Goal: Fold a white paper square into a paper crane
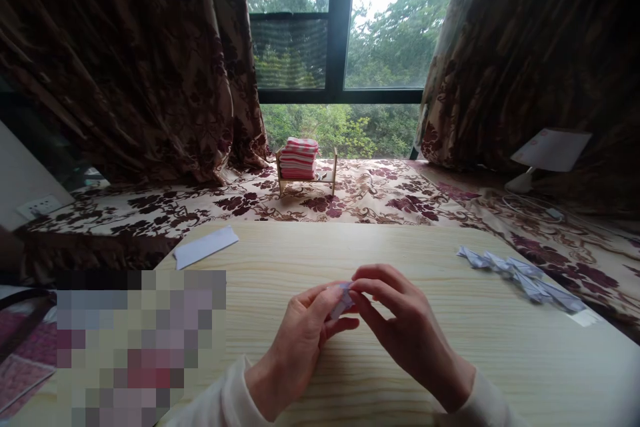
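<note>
Above the middle of the light wood table, my left hand [305, 330] pinches a small folded piece of paper [343, 301] between thumb and fingers. My right hand [400, 320] closes its fingertips on the upper right edge of that same paper. Part of the paper is hidden behind the fingers, so its full shape does not show. At the right of the table lies a row of several folded white paper pieces [525, 275]. A flat stack or strip of white paper [206, 248] rests at the table's far left.
Both hands are over the wooden table [280, 250]. Behind it, a small wooden rack [334, 177] holds folded pink striped cloths [299, 160] on a floral-covered sill [380, 197]. A white lamp [550, 150] stands at right. A pixelated patch covers the lower left.
</note>
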### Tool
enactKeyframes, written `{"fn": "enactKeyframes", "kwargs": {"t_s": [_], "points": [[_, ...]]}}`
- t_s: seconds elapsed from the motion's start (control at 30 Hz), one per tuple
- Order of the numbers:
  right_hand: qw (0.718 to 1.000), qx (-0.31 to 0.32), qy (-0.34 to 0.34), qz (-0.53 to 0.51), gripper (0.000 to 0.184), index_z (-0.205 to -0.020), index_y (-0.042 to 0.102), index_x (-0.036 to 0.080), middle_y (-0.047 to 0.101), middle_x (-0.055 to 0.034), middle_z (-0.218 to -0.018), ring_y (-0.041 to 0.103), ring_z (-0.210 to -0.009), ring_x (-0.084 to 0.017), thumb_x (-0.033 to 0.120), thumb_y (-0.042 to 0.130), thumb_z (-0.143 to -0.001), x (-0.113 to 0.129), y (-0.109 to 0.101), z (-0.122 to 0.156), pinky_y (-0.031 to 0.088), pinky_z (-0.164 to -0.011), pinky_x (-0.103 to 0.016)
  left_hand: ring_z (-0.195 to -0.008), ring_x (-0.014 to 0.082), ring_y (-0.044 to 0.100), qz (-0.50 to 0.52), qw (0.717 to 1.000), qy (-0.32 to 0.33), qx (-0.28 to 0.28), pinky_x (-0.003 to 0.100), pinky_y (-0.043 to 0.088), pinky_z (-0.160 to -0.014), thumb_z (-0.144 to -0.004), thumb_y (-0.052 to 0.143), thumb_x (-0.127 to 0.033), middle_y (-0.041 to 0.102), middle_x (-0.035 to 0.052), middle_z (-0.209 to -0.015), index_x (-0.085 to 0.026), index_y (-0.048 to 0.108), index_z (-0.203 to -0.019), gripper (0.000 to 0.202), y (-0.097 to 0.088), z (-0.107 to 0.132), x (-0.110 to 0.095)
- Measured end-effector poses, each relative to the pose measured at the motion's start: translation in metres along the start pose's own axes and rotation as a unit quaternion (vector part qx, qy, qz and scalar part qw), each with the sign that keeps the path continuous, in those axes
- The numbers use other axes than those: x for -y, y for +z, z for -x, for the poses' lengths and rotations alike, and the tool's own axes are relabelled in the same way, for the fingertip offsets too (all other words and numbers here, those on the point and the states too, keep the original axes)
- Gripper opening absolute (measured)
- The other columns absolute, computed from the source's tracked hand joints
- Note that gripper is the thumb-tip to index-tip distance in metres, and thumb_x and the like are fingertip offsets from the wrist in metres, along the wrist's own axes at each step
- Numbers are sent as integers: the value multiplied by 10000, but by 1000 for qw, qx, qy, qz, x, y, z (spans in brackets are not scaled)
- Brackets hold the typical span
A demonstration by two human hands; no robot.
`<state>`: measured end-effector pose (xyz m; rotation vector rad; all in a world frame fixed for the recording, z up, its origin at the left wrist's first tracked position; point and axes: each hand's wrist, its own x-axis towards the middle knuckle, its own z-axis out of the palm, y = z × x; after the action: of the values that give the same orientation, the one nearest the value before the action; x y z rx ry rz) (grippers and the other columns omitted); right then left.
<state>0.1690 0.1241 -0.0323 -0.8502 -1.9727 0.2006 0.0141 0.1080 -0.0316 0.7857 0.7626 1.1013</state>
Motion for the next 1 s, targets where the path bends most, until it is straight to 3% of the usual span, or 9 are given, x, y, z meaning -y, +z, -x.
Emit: {"fn": "enactKeyframes", "kwargs": {"t_s": [0.33, 0.57, 0.7, 0.87, 1.0], "points": [[1000, -5, -10, 4, 145, -935, 647, 207, 632, -76, -940, 605, -844, -184, 109, 567, -865, -1, -1, 1, 513, -699, -306, -873, 177, 613, 61, 998, -8, 15, 309, 515, -824, -838, 638, -315, 699, 88, -882, -99, 736, -858, 238, 1, -1, 1], [979, -1, 159, -131, 195, -1083, 589, 217, 649, -70, -1028, 637, -868, -167, 261, 538, -901, 2, -4, -2, 539, -705, -274, -876, 177, 673, 138, 988, -54, -33, 293, 538, -837, -871, 594, -223, 729, 97, -952, -100, 725, -929, 189, -1, -5, -7], [961, 42, 203, -180, 143, -957, 626, 200, 663, -59, -939, 643, -847, -176, 302, 552, -890, 2, -2, -3, 533, -716, -282, -881, 162, 678, 153, 987, -49, -12, 271, 541, -833, -885, 573, -215, 730, 84, -987, -118, 721, -946, 187, -1, -5, -10], [949, 33, 225, -219, 152, -876, 633, 196, 634, -39, -879, 633, -780, -158, 332, 567, -885, 3, 1, -4, 511, -672, -264, -923, 188, 664, 111, 993, -41, 22, 283, 535, -823, -852, 624, -249, 724, 98, -984, -112, 724, -973, 209, 1, -1, -10], [947, 24, 227, -224, 166, -792, 609, 189, 607, -28, -830, 606, -741, -149, 333, 581, -871, 3, 1, -5, 491, -639, -252, -929, 216, 645, 48, 998, -24, 18, 316, 524, -824, -788, 694, -293, 715, 108, -973, -123, 735, -954, 241, 2, 0, -11]]}}
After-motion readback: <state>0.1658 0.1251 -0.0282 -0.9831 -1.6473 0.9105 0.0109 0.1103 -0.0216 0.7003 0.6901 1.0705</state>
